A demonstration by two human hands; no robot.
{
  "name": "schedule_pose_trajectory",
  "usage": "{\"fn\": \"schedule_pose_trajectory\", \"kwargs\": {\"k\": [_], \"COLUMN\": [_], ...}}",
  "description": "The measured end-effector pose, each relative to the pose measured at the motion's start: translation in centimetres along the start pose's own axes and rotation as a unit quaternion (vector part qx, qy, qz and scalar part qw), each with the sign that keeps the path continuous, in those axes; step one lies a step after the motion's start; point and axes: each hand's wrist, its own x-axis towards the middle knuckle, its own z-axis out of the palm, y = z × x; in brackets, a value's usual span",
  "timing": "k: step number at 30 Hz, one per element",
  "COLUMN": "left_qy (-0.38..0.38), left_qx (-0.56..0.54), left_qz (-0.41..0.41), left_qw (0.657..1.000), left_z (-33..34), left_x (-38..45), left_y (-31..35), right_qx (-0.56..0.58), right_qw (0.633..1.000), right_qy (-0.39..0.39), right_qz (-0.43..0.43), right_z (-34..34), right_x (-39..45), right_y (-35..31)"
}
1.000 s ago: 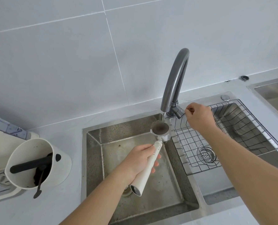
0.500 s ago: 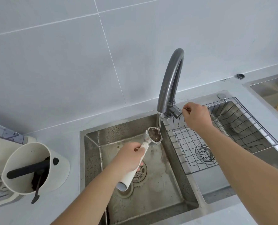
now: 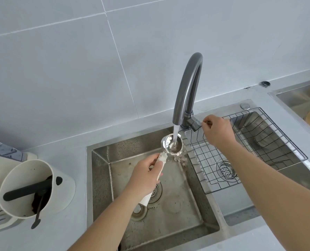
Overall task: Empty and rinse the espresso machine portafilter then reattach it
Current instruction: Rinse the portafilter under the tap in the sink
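- The portafilter (image 3: 172,144) was over the left sink basin (image 3: 177,211), directly beneath the faucet (image 3: 187,87) spout, its metal basket facing up and tipped a little toward the camera.
- A stream of water (image 3: 176,132) fell from the spout into the basket; the basket was full and water spilled over its right rim into the basin.
- The basin floor was wet and speckled with dark grounds, with a round drain strainer (image 3: 155,192) partly hidden behind the portafilter's white handle.
- A wire dish rack (image 3: 250,153) sat in the right basin, with a second drain strainer (image 3: 225,169) visible through its mesh.
- A white knock box (image 3: 23,189) stood on the counter (image 3: 72,229) to the left, well apart from the sink; it held dark coffee grounds under its black crossbar, and a dark-handled spoon (image 3: 38,211) leaned out over its front edge.
- The left hand (image 3: 145,176) reached forward from the lower centre, forearm angled up and right over the basin.
- Its fingers were wrapped closed around the white handle, thumb on top near the metal neck, the handle's butt end sticking out below the palm.
- The right hand (image 3: 218,130) stretched across the rack to the faucet's base, wrist lying above the wire rim.
- Its fingers were curled in, thumb and forefinger pinched on the thin tip of the faucet lever (image 3: 195,123).
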Motion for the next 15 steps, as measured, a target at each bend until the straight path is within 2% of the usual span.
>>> {"fn": "schedule_pose_trajectory", "kwargs": {"k": [10, 15], "left_qy": [-0.044, -0.078], "left_qx": [-0.173, -0.249], "left_qz": [-0.126, -0.197], "left_qw": [0.976, 0.945], "left_z": [0.6, -0.03], "left_x": [-0.99, -0.77], "left_y": [-0.06, 0.1], "right_qx": [-0.007, -0.006], "right_qw": [1.0, 1.0], "right_qy": [-0.001, -0.001], "right_qz": [-0.008, -0.01], "right_z": [-0.06, 0.03], "right_x": [0.23, 0.29], "right_y": [0.03, 0.11]}}
